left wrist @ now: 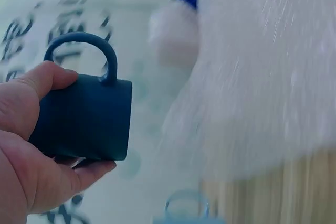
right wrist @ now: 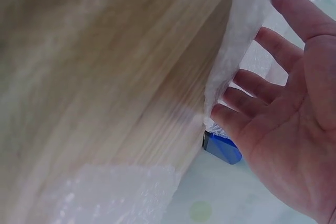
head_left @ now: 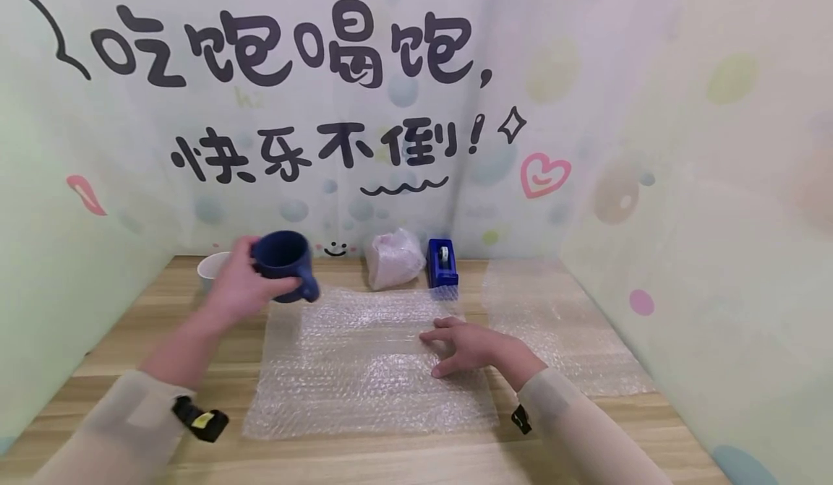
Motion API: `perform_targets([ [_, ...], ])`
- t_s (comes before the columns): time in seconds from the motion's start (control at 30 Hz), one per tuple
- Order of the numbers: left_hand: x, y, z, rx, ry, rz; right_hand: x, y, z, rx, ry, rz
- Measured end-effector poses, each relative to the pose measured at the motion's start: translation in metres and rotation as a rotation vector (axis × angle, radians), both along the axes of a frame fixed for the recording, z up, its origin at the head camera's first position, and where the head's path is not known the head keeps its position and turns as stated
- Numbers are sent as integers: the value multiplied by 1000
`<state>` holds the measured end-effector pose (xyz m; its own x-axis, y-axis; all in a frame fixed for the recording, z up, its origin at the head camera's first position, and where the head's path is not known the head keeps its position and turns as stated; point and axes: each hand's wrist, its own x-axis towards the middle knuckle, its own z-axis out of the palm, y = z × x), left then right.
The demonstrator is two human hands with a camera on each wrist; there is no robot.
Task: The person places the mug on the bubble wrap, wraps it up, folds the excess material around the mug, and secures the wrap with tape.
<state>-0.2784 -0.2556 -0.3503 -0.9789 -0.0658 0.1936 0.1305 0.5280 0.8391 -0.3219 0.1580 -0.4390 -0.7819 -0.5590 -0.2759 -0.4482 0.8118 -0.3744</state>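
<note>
A dark blue mug [head_left: 283, 255] is gripped around its body by my left hand [head_left: 242, 279], held up near the back left of the table. In the left wrist view the mug [left wrist: 86, 116] shows its handle, which my fingers leave free. A sheet of bubble wrap [head_left: 371, 369] lies flat on the table below and to the right of the mug. Over its right side is my right hand [head_left: 471, 346], fingers spread and extended. The right wrist view has the fingertips of that hand [right wrist: 283, 87] right at the bubble wrap's surface, with nothing grasped.
Behind my left hand stands a white cup [head_left: 211, 267], partly hidden. A bubble-wrapped bundle [head_left: 393, 259] and a blue tape dispenser [head_left: 443, 262] stand at the back, against the wall. Another bubble wrap sheet [head_left: 560, 333] lies on the wooden table's right side.
</note>
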Motion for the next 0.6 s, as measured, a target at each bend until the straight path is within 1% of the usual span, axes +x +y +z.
perform_targets([
  [0.03, -4, 12, -2, 8, -12, -27, 0, 0, 0, -2, -2, -2],
  [0.1, -12, 34, -10, 31, -24, -74, 0, 0, 1, -3, -5, -5],
  [0.2, -23, 65, -29, 80, -57, -127, 0, 1, 0, -4, -9, -8],
  [0.3, -31, 91, -51, 100, -76, -147, -1, 1, -1, 0, -9, -6],
  [0.37, -34, 104, -62, 96, -91, -149, -1, 1, 0, 3, -5, -2],
  [0.43, -35, 115, -71, 84, -106, -148, -1, 0, 0, 6, -1, 0],
  [0.5, -35, 124, -77, 83, -112, -154, -1, 1, 1, 6, -2, 0],
  [0.6, -35, 133, -84, 82, -111, -158, -1, 1, 1, 5, -5, 3],
])
